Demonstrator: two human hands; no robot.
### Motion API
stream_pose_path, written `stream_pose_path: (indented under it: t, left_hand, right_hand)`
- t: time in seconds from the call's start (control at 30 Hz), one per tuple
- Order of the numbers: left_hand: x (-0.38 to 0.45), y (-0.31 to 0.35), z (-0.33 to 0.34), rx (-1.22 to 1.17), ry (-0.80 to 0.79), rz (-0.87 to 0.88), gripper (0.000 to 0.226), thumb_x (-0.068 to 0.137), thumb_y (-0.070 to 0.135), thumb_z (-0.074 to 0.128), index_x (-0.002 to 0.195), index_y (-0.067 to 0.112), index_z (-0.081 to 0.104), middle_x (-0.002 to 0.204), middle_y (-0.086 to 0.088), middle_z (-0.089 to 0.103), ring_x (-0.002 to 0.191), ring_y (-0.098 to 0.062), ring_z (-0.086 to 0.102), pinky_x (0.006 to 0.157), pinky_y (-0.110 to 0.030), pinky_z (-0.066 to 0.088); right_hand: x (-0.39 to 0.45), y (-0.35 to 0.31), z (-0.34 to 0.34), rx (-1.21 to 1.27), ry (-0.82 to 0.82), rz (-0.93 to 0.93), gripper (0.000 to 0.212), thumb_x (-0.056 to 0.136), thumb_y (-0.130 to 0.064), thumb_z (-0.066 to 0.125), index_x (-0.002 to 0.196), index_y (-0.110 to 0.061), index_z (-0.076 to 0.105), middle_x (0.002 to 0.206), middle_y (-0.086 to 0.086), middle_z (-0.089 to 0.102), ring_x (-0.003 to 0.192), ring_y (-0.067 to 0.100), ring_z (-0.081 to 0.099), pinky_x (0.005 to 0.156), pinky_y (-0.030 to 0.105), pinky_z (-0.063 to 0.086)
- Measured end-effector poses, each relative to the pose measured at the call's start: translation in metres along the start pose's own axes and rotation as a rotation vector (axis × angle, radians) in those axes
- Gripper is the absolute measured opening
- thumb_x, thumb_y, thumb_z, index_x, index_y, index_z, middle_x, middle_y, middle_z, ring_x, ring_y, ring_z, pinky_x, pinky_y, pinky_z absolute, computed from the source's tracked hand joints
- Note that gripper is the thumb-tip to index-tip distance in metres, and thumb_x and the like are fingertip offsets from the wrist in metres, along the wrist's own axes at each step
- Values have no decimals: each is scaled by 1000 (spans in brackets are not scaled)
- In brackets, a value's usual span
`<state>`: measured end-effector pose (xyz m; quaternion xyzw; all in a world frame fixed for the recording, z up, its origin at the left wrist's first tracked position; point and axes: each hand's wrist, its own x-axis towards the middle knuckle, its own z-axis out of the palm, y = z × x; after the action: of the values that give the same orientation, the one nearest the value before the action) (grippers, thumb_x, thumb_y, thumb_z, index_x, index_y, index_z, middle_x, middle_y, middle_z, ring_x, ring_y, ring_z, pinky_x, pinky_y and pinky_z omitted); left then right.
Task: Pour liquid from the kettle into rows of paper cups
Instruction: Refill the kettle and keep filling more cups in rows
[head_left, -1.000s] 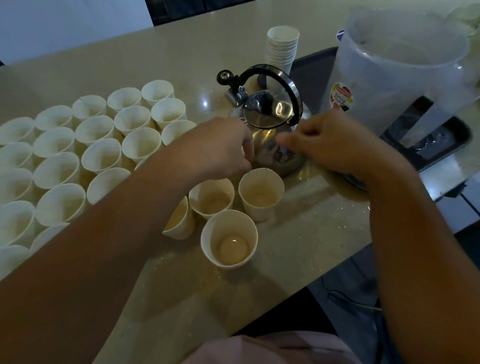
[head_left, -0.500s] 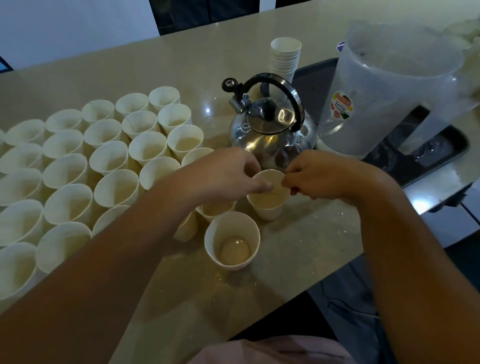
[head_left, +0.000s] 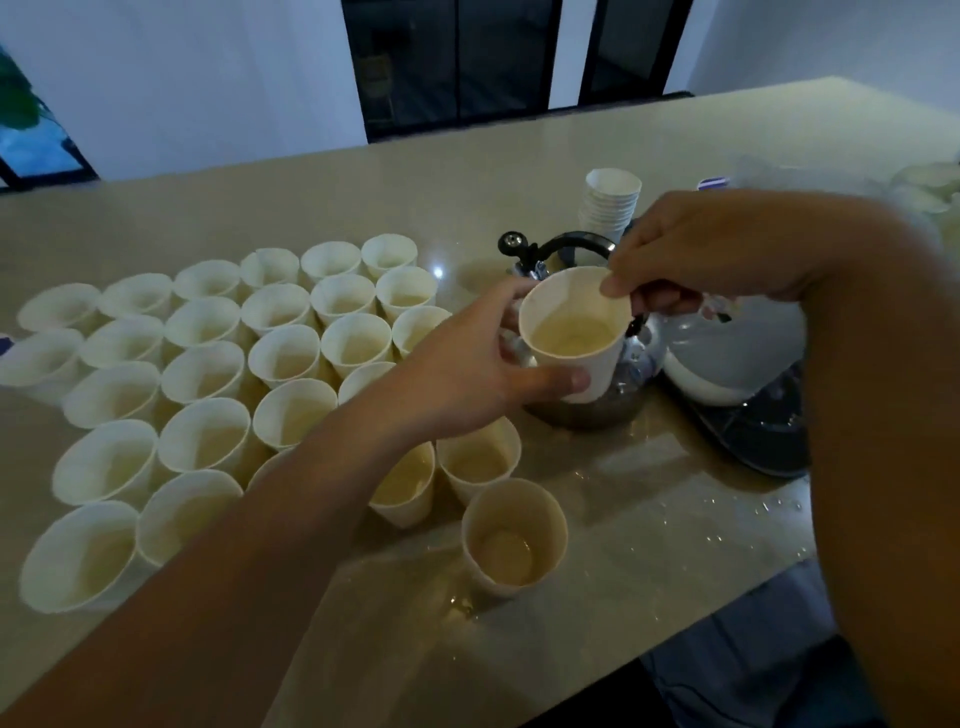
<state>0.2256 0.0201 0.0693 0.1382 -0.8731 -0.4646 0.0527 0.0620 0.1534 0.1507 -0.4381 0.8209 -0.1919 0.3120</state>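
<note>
1. The room is dim, with a muted yellow-grey cast over the countertop (head_left: 519, 171) and the rows of paper cups (head_left: 218, 374).
2. One small bright glint (head_left: 438, 272) sits on the counter just left of the kettle (head_left: 587, 410), the reflection of a light above.
3. Faint highlights show on the kettle's metal body and on the scattered droplets (head_left: 727, 514) at the counter's near right.
4. Shadows are soft and weak; the cups cast only vague dark patches between them.
5. Wide-angle distortion bends the counter's edges and stretches both forearms toward the lower corners.
6. The right edge is smeared; the plastic jug (head_left: 727, 364) there looks hazy.
7. Detail is soft and grainy throughout.
</note>
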Motion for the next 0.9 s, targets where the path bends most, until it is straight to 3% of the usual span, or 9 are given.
stream_pose_path:
  t: [0.2, 0.37, 0.57, 0.73, 0.9]
  left_hand:
    - [-26, 1, -43, 3, 308, 50, 59, 74, 56, 79, 122, 42, 46, 106, 29, 56, 95, 11, 55, 67, -10, 42]
    - [-58, -20, -98, 73, 499, -55, 52, 74, 56, 78, 115, 43, 48, 100, 29, 58, 88, 7, 58, 65, -10, 40]
    - [-106, -65, -169, 208, 714, -227, 48, 72, 62, 76, 108, 42, 51, 92, 28, 58, 83, 6, 57, 68, -18, 44]
    - [-149, -111, -209, 278, 842, -372, 51, 72, 62, 76, 110, 41, 50, 89, 27, 54, 82, 7, 54, 66, -19, 40]
    - [-183, -152, -221, 239, 884, -486, 50, 75, 57, 78, 113, 36, 53, 94, 22, 59, 84, 1, 58, 68, -23, 45]
  right_hand:
    - [27, -65, -10, -73, -37, -180, 54, 99, -24, 56, 45, -22, 58, 50, -1, 47, 46, 10, 40, 60, 26, 41]
    - [72, -135, 11, -184, -48, -320, 57, 100, -25, 56, 43, -24, 59, 47, -4, 49, 45, 8, 42, 67, 33, 42]
    - [126, -226, 67, -333, 46, -521, 39, 99, -34, 59, 65, -17, 65, 49, -5, 57, 39, 3, 44, 61, 28, 41]
    - [163, -289, 123, -342, 39, -636, 35, 98, -36, 61, 67, -22, 63, 64, 1, 63, 53, 10, 53, 57, 25, 40]
    - [194, -322, 180, -349, -31, -697, 28, 98, -35, 61, 77, -17, 66, 71, -2, 63, 59, 7, 55, 56, 22, 39]
